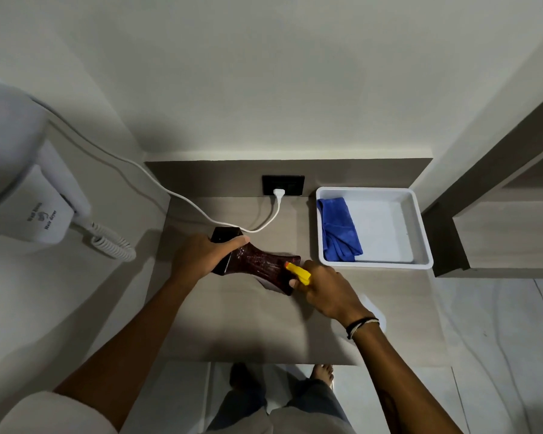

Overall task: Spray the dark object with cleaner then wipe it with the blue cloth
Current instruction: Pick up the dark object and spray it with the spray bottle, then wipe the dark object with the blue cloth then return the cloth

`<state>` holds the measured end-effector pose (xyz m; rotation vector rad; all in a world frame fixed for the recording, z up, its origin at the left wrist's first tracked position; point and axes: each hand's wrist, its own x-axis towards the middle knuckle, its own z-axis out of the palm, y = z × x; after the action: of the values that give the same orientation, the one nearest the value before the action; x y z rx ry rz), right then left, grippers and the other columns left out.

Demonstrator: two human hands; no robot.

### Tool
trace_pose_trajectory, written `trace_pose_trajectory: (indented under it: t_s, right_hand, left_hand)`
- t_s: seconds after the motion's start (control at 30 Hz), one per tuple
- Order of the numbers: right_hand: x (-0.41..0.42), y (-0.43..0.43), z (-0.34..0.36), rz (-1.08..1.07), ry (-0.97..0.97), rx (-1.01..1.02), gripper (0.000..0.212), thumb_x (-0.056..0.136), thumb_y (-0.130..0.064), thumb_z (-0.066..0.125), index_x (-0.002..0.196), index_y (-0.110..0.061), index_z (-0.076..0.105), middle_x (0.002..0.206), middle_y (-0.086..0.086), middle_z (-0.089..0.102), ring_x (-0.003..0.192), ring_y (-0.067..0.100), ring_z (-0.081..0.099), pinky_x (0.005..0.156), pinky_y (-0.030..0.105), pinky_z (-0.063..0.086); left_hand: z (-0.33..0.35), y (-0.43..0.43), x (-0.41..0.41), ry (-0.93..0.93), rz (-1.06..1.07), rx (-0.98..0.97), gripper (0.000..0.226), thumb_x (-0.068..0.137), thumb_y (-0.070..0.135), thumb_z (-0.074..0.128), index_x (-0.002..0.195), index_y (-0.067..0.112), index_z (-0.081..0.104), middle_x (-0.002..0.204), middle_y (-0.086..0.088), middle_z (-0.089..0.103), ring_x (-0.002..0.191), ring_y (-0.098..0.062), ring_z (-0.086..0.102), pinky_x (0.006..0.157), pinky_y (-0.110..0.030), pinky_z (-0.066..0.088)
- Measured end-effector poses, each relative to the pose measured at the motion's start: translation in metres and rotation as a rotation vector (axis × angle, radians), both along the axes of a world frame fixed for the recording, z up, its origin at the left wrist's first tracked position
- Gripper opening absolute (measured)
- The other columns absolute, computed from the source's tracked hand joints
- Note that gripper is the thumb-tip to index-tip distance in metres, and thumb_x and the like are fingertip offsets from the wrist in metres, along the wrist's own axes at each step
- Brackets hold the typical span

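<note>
Pale spray bottle body (pixel 372 308) mostly hidden behind right hand (pixel 325 288); only yellow nozzle (pixel 298 272) clear. White wall-mounted hair dryer (pixel 29 195) cut off at 9 o'clock edge.

wall-mounted hair dryer (pixel 35 211), printed "Hair dryer", upper line illegible

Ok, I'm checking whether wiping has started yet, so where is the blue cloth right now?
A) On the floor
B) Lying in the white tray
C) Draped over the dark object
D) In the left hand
B: the blue cloth lies bunched against the left side of the white tray, untouched, while the left hand holds the dark object and the right hand holds the yellow-nozzled sprayer.
</note>
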<state>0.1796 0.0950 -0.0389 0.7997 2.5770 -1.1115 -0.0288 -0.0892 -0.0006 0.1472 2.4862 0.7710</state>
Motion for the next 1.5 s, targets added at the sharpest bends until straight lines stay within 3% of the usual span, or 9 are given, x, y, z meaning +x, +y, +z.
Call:
trace_pose_trajectory:
  t_s: [0.2, 0.37, 0.5, 0.7, 1.03, 1.13, 1.23, 1.37, 1.5]
  right_hand:
    - [0.022, 0.056, 0.005, -0.218, 0.203, -0.053, 0.014, 0.095, -0.011, 0.07, 0.108, -0.016, 0.067, 0.105, 0.008, 0.07, 0.09, 0.032, 0.068, 0.072, 0.035, 0.051]
    - [0.028, 0.118, 0.02, -0.365, 0.332, 0.124, 0.054, 0.1, -0.048, 0.071, 0.146, -0.022, 0.061, 0.121, -0.008, 0.074, 0.107, 0.02, 0.073, 0.086, 0.032, 0.057]
    - [0.017, 0.157, 0.012, -0.529, 0.411, 0.131, 0.07, 0.1, -0.043, 0.073, 0.161, -0.022, 0.046, 0.143, 0.002, 0.072, 0.12, 0.019, 0.071, 0.101, 0.033, 0.053]
    - [0.001, 0.183, -0.021, -0.7, 0.464, 0.058, 0.062, 0.1, -0.033, 0.075, 0.156, -0.015, 0.054, 0.143, 0.011, 0.072, 0.127, 0.033, 0.072, 0.112, 0.048, 0.056]
    - [0.016, 0.203, -0.041, -0.685, 0.455, 0.03, 0.076, 0.089, -0.03, 0.088, 0.153, -0.014, 0.052, 0.145, 0.009, 0.07, 0.128, 0.03, 0.071, 0.106, 0.039, 0.057]
    - [0.034, 0.18, -0.051, -0.817, 0.447, 0.053, 0.086, 0.085, -0.042, 0.09, 0.156, -0.021, 0.046, 0.148, 0.006, 0.066, 0.134, 0.028, 0.064, 0.111, 0.046, 0.054]
    - [0.049, 0.132, -0.059, -0.981, 0.446, 0.219, 0.064, 0.091, -0.068, 0.07, 0.135, -0.024, 0.055, 0.128, 0.005, 0.066, 0.123, 0.028, 0.062, 0.101, 0.046, 0.059]
    - [0.04, 0.091, -0.066, -0.527, 0.48, 0.39, 0.045, 0.105, -0.062, 0.05, 0.114, -0.02, 0.064, 0.109, 0.001, 0.068, 0.102, 0.021, 0.061, 0.083, 0.036, 0.058]
    - [-0.014, 0.106, -0.073, -0.052, 0.252, 0.416, 0.06, 0.108, -0.029, 0.059, 0.161, -0.009, 0.044, 0.165, 0.018, 0.048, 0.154, 0.036, 0.045, 0.128, 0.05, 0.041]
  left_hand:
    - [0.01, 0.025, 0.02, 0.169, -0.157, -0.045, 0.076, 0.048, 0.096, 0.075, 0.08, 0.027, 0.075, 0.074, 0.008, 0.076, 0.07, -0.013, 0.076, 0.07, -0.036, 0.065]
    - [0.024, 0.046, 0.035, 0.446, -0.496, -0.231, 0.101, 0.048, 0.101, 0.065, 0.114, 0.025, 0.071, 0.11, -0.001, 0.069, 0.104, -0.024, 0.064, 0.093, -0.044, 0.057]
    - [0.027, 0.049, 0.043, 0.506, -0.663, -0.309, 0.128, 0.049, 0.1, 0.057, 0.146, 0.017, 0.058, 0.139, -0.004, 0.062, 0.128, -0.028, 0.055, 0.11, -0.048, 0.05]
    - [0.018, 0.043, 0.048, 0.54, -0.731, -0.275, 0.122, 0.055, 0.075, 0.087, 0.153, 0.011, 0.052, 0.144, -0.009, 0.058, 0.133, -0.034, 0.053, 0.112, -0.048, 0.045]
    - [0.017, 0.04, 0.049, 0.514, -0.733, -0.229, 0.122, 0.055, 0.07, 0.091, 0.153, 0.009, 0.05, 0.142, -0.009, 0.057, 0.128, -0.034, 0.056, 0.109, -0.048, 0.049]
    - [0.017, 0.039, 0.049, 0.52, -0.726, -0.223, 0.12, 0.053, 0.069, 0.092, 0.15, 0.009, 0.052, 0.137, -0.009, 0.059, 0.124, -0.035, 0.058, 0.106, -0.048, 0.051]
    - [0.016, 0.039, 0.049, 0.527, -0.73, -0.214, 0.119, 0.051, 0.065, 0.096, 0.147, 0.007, 0.056, 0.134, -0.011, 0.062, 0.123, -0.036, 0.06, 0.105, -0.05, 0.054]
    - [0.016, 0.039, 0.047, 0.528, -0.756, -0.227, 0.119, 0.052, 0.066, 0.095, 0.148, 0.006, 0.056, 0.137, -0.012, 0.062, 0.126, -0.036, 0.06, 0.107, -0.049, 0.053]
    - [0.014, 0.04, 0.047, 0.529, -0.765, -0.218, 0.12, 0.057, 0.071, 0.092, 0.151, 0.008, 0.053, 0.141, -0.011, 0.059, 0.13, -0.034, 0.057, 0.111, -0.049, 0.05]
